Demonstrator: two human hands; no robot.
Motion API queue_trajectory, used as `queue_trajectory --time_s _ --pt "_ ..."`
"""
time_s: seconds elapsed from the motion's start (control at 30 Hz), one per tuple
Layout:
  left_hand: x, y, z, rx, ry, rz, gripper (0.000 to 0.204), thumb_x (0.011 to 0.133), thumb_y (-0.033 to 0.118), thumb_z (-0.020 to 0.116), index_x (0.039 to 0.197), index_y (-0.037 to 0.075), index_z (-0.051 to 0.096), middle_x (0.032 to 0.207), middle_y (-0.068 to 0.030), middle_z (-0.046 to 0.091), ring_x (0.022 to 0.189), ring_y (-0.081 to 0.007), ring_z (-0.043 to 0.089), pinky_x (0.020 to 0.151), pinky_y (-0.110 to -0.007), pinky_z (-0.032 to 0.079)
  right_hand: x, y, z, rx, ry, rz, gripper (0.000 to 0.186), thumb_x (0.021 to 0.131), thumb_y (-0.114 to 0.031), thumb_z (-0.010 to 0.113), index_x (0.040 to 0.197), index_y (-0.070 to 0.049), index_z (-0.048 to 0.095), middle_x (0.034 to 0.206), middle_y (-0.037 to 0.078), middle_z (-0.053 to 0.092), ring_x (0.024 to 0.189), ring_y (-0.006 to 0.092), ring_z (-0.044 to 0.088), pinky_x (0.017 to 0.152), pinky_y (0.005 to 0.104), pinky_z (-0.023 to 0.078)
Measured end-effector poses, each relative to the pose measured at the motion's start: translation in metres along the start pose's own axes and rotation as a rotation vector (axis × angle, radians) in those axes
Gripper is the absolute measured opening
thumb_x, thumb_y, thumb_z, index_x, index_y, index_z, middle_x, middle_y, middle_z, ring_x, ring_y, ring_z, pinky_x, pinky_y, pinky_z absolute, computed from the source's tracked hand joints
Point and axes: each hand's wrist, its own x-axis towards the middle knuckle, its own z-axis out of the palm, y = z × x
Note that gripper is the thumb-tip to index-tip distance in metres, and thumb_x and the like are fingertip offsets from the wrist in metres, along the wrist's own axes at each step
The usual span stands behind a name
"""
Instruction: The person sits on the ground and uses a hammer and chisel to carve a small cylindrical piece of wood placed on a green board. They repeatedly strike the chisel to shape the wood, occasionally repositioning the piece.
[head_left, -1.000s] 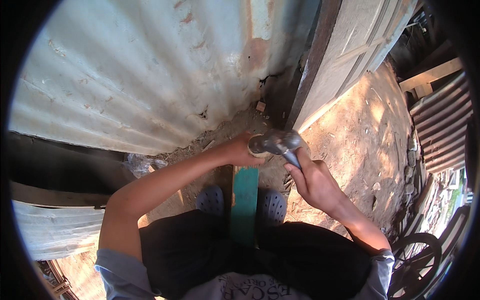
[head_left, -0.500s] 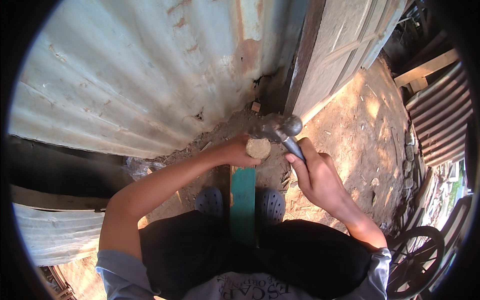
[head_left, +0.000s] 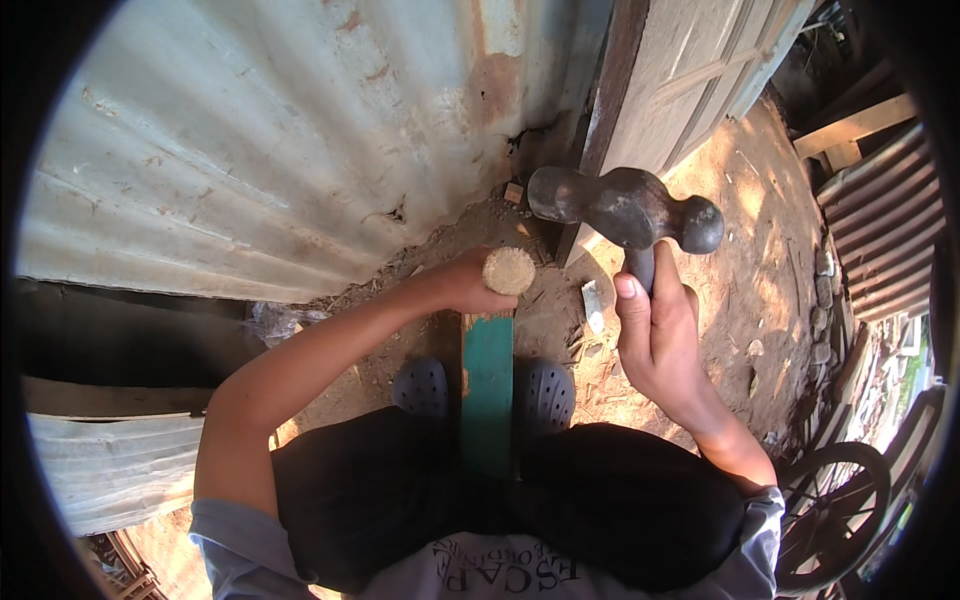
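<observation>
My left hand [head_left: 467,280] is closed round a short round wooden piece [head_left: 508,270] with a pale, rough top end facing up, above the far end of a green-painted board [head_left: 488,385] that lies between my legs and feet. What the piece rests on is hidden by my fingers. My right hand [head_left: 655,335] grips a dark metal ball-peen hammer [head_left: 620,208] by its handle, the head raised to the right of and beyond the wooden piece, its rounded peen pointing right.
A corrugated metal wall [head_left: 260,170] rises on the left, beside a wooden panelled door [head_left: 690,70]. Corrugated sheet [head_left: 880,220], timber [head_left: 850,130] and a black wheel [head_left: 830,510] stand on the right. The dirt floor [head_left: 740,310] has chips and debris; my grey clogs [head_left: 548,390] flank the board.
The hammer has swung up and to the right, away from over the wooden piece, so its whole top end shows. My left hand still holds the piece, a little higher in view.
</observation>
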Motion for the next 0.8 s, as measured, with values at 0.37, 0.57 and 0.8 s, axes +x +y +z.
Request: queue_trajectory --time_s 0.37,0.57,0.8 --pt "-0.001 0.002 0.001 -0.021 -0.008 -0.045 0.024 0.074 0.015 0.068 0.094 0.005 0.061 0.089 -0.0135 0.067 0.081 -0.0251 0.065 0.077 -0.037 0.051 -0.002 0.012 0.007 0.009 0.001 -0.034 0.023 0.097 -0.018 0.053 0.102 0.003 0.044 0.053 0.018 0.05 0.047 0.0364 0.056 0.046 0.0418 0.041" --pt "-0.001 0.003 -0.001 0.024 0.054 0.106 0.012 0.079 0.016 0.066 0.088 0.009 0.063 0.084 -0.0061 0.065 0.08 -0.0191 0.062 0.076 -0.034 0.049 0.0 0.026 0.007 -0.158 -0.213 -0.057 0.027 0.095 -0.016 0.057 0.107 0.006 0.047 0.054 0.022 0.053 0.053 0.0428 0.058 0.048 0.0459 0.045" --pt "-0.001 0.008 0.001 0.036 0.014 0.034 0.019 0.075 0.018 0.066 0.09 0.006 0.063 0.085 -0.0115 0.066 0.079 -0.0253 0.063 0.074 -0.038 0.051 -0.001 0.03 0.011 -0.186 -0.239 -0.035 0.028 0.097 -0.017 0.053 0.114 0.005 0.046 0.061 0.022 0.057 0.059 0.0438 0.061 0.05 0.0465 0.044"
